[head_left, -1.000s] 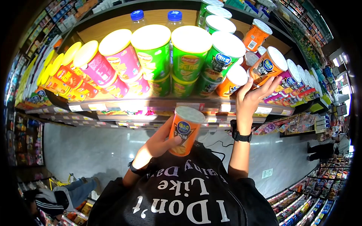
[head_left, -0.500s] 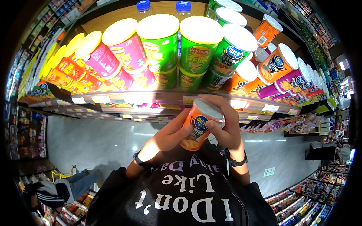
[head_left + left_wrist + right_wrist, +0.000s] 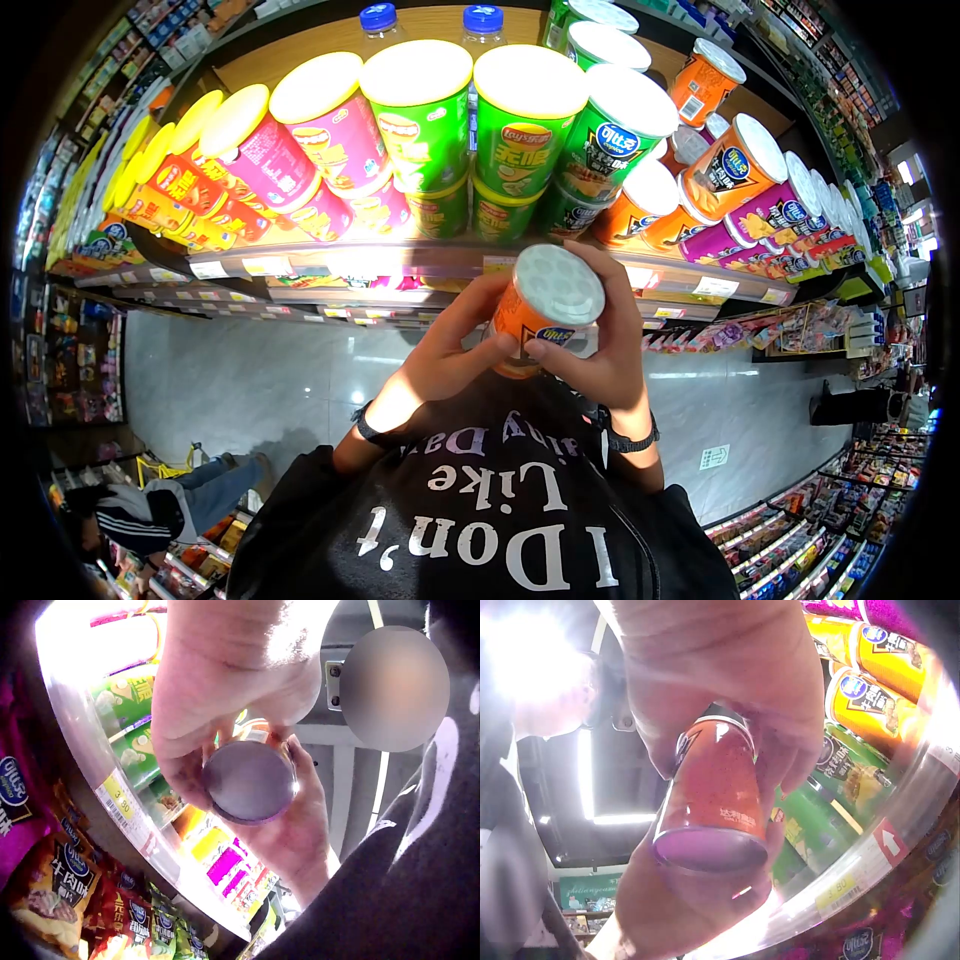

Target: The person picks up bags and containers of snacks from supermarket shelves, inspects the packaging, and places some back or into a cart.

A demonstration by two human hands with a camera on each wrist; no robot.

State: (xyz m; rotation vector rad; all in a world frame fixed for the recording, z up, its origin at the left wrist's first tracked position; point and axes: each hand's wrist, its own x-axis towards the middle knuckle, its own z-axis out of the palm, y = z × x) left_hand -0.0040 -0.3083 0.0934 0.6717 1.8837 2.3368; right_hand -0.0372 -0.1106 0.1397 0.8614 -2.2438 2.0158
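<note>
In front of the chest, both hands grip an orange potato chip can (image 3: 515,318) with a clear-looking plastic lid. The left hand (image 3: 445,362) wraps its lower left side, thumb across the front. On the other side the right hand (image 3: 612,345) curls round near the lid, its thumb on the label. The can is tilted so that the lid faces the head camera. Its round metal base (image 3: 251,784) shows in the left wrist view, and its orange side (image 3: 716,776) in the right wrist view.
A shelf edge (image 3: 400,262) with price tags runs just beyond the hands. Green chip cans (image 3: 525,130) with yellow lids, pink cans (image 3: 330,125) and orange cans (image 3: 735,170) stand stacked on it. Bagged snacks (image 3: 56,881) hang below. Another person (image 3: 150,510) is at the lower left.
The right hand has come back from an orange can on the shelf and joined the left on the held can. The can has since tipped, bringing its lid toward the head camera.
</note>
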